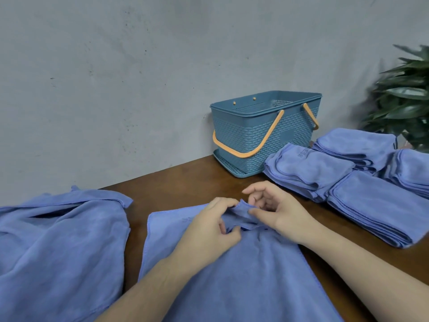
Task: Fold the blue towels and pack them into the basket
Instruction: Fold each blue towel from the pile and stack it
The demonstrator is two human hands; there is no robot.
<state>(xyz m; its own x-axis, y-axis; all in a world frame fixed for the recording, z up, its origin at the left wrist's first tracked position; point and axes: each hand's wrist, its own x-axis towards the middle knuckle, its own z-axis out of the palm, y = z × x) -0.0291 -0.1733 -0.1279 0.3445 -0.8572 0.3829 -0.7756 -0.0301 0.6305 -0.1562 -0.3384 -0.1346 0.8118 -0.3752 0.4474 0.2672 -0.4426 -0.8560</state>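
Two hands meet at the far edge of a soft blue microfibre towel spread flat on the dark brown wooden worktop. The left hand pinches a raised bit of the hem between thumb and fingertips, and the right hand pinches the same ridge just beside it, its other fingers loosely curled above. This looks like the start of a fold: the far edge is gathered at its middle and not yet carried over. The next move probably calls for the hands to slide apart along the hem toward the corners, so the edge lifts evenly and can be brought toward the person without bunching.

The cloth is plush and limp, with a stitched border; it lies mostly smooth, puckered only where it is gripped. A loose heap of unfolded blue towels lies to the left, near it. Four stacks of folded blue towels sit to the right, close together. The teal woven-pattern plastic basket with orange handles stands at the back against the grey wall, just beside the stacks; no towel shows inside it.
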